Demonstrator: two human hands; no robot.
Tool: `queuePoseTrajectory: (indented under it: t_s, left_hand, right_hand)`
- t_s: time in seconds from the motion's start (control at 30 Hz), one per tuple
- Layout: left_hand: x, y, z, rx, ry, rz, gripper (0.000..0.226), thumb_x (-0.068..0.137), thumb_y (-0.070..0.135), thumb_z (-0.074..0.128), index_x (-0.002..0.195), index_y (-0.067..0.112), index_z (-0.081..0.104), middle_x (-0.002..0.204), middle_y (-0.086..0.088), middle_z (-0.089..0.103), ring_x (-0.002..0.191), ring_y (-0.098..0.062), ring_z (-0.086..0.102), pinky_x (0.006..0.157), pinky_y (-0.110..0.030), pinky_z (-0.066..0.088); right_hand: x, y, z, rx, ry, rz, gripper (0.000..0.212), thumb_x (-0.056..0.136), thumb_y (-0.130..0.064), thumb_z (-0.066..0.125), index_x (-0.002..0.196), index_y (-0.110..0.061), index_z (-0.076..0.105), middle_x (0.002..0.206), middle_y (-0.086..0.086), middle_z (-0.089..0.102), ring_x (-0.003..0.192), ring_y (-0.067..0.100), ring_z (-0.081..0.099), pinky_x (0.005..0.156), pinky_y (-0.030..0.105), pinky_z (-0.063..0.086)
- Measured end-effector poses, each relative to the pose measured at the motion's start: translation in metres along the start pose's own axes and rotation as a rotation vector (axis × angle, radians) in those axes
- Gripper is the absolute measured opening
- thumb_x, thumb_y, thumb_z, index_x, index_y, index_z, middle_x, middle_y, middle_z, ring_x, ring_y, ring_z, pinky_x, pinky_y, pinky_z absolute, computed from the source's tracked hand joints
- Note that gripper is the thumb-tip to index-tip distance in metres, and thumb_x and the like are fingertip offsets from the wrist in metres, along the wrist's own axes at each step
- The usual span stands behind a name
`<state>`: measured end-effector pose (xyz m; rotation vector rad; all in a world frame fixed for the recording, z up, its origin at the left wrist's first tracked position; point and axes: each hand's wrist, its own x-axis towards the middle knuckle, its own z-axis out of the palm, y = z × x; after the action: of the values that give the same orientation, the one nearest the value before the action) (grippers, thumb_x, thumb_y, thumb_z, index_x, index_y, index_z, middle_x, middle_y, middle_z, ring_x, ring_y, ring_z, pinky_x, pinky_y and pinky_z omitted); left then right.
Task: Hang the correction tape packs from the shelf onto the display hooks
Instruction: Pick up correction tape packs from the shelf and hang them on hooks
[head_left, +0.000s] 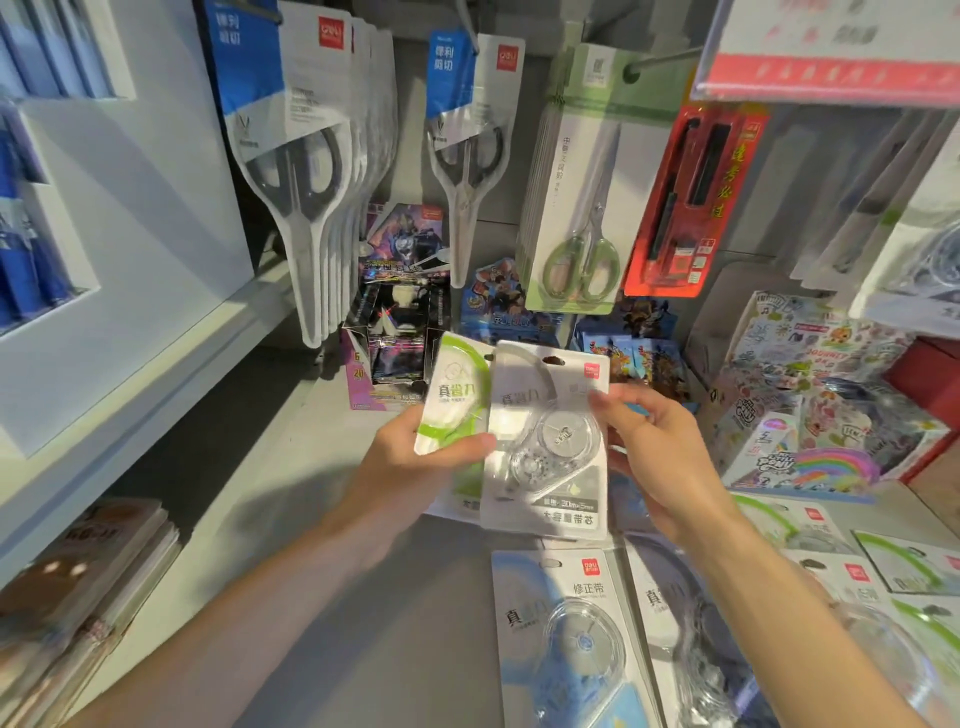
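Note:
My left hand (421, 457) grips a green-trimmed correction tape pack (454, 395) by its lower part, thumb across the front. My right hand (657, 457) holds a grey correction tape pack (545, 441) by its right edge; this pack overlaps the green one, and a clear dispenser shows through its blister. Both packs are raised above the shelf, hang holes upward. More correction tape packs lie flat on the grey shelf (363, 597): a blue one (566, 634) in front, and green ones (904, 561) at the right. A display hook (660, 60) at top centre carries green scissors packs.
Scissors packs (306, 171) hang on hooks at the upper left and centre. A red pen pack (685, 202) hangs right of them. Card boxes (395, 332) and sticker packs (810, 395) stand at the shelf's back. Notebooks (78, 597) are stacked at the lower left.

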<state>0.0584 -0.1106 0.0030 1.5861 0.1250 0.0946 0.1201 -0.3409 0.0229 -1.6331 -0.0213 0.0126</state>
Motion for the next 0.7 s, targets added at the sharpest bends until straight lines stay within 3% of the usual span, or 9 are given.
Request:
queuePoseTrajectory:
  t_s: [0.07, 0.13, 0.23, 0.3, 0.37, 0.43, 0.53, 0.63, 0.7]
  left_hand:
    - [-0.006, 0.000, 0.005, -0.016, -0.038, -0.009, 0.043, 0.067, 0.038, 0.085, 0.109, 0.030, 0.074, 0.103, 0.010, 0.081, 0.102, -0.015, 0.076, 0.099, -0.042, 0.056]
    - [-0.011, 0.001, 0.006, -0.037, -0.045, 0.009, 0.037, 0.069, 0.035, 0.084, 0.105, 0.036, 0.076, 0.104, 0.010, 0.081, 0.103, -0.015, 0.075, 0.101, -0.044, 0.055]
    - [-0.021, 0.005, 0.011, -0.060, -0.002, 0.066, 0.031, 0.070, 0.036, 0.082, 0.099, 0.045, 0.076, 0.101, 0.012, 0.081, 0.095, -0.010, 0.076, 0.090, -0.038, 0.058]
    - [-0.027, 0.007, 0.018, -0.076, 0.050, 0.095, 0.028, 0.069, 0.036, 0.081, 0.097, 0.041, 0.076, 0.096, 0.011, 0.081, 0.088, -0.011, 0.077, 0.080, -0.035, 0.057]
    - [-0.035, 0.010, 0.027, -0.097, 0.067, 0.117, 0.030, 0.070, 0.033, 0.081, 0.100, 0.031, 0.076, 0.095, 0.006, 0.082, 0.088, -0.017, 0.077, 0.079, -0.036, 0.055]
    - [-0.043, 0.016, 0.039, -0.126, 0.051, 0.138, 0.037, 0.072, 0.029, 0.081, 0.108, 0.024, 0.075, 0.101, 0.003, 0.082, 0.094, -0.019, 0.078, 0.085, -0.038, 0.056]
    - [-0.054, 0.026, 0.061, -0.130, 0.011, 0.188, 0.044, 0.074, 0.025, 0.082, 0.116, 0.024, 0.071, 0.108, 0.005, 0.081, 0.100, -0.016, 0.077, 0.085, -0.032, 0.060]
    - [-0.065, 0.037, 0.092, -0.125, 0.038, 0.279, 0.051, 0.070, 0.026, 0.093, 0.115, 0.021, 0.070, 0.108, 0.003, 0.081, 0.099, -0.016, 0.078, 0.077, -0.023, 0.061]
    - [-0.073, 0.047, 0.116, -0.122, 0.092, 0.328, 0.054, 0.064, 0.038, 0.089, 0.112, 0.022, 0.072, 0.108, 0.004, 0.081, 0.100, -0.015, 0.077, 0.083, -0.029, 0.061]
  right_hand:
    - [-0.010, 0.000, 0.006, -0.037, 0.021, -0.057, 0.012, 0.097, -0.035, 0.070, 0.102, -0.023, 0.069, 0.070, 0.004, 0.067, 0.063, 0.016, 0.058, 0.059, 0.029, 0.047]
    - [-0.019, -0.001, 0.005, -0.053, 0.035, -0.105, 0.011, 0.098, -0.040, 0.067, 0.101, -0.030, 0.070, 0.077, 0.003, 0.068, 0.066, 0.016, 0.057, 0.064, 0.034, 0.048]
    - [-0.037, -0.002, -0.005, -0.042, -0.048, -0.081, 0.035, 0.085, -0.066, 0.066, 0.110, -0.042, 0.073, 0.105, -0.012, 0.078, 0.098, 0.011, 0.072, 0.093, 0.038, 0.055]
    - [-0.050, -0.001, -0.012, -0.065, -0.133, -0.028, 0.056, 0.073, -0.079, 0.069, 0.115, -0.041, 0.071, 0.108, 0.000, 0.078, 0.099, 0.014, 0.073, 0.093, 0.046, 0.059]
    - [-0.063, -0.002, -0.017, -0.052, -0.207, -0.019, 0.053, 0.078, -0.068, 0.076, 0.117, -0.032, 0.070, 0.108, 0.012, 0.077, 0.091, 0.025, 0.074, 0.083, 0.045, 0.061]
    - [-0.071, -0.005, -0.025, 0.072, -0.248, -0.022, 0.047, 0.084, -0.043, 0.078, 0.122, -0.020, 0.066, 0.108, 0.006, 0.081, 0.100, 0.017, 0.077, 0.078, 0.023, 0.061]
    - [-0.077, -0.013, -0.048, 0.223, -0.272, -0.040, 0.040, 0.088, -0.021, 0.076, 0.124, -0.010, 0.063, 0.110, 0.009, 0.080, 0.103, 0.021, 0.077, 0.075, 0.019, 0.059]
    - [-0.082, -0.022, -0.085, 0.213, -0.278, -0.134, 0.046, 0.082, -0.025, 0.078, 0.123, -0.010, 0.063, 0.110, 0.007, 0.081, 0.102, 0.022, 0.078, 0.077, 0.021, 0.059]
    - [-0.085, -0.027, -0.113, 0.190, -0.288, -0.180, 0.050, 0.078, -0.029, 0.080, 0.122, -0.012, 0.064, 0.111, 0.003, 0.081, 0.102, 0.018, 0.077, 0.078, 0.020, 0.058]
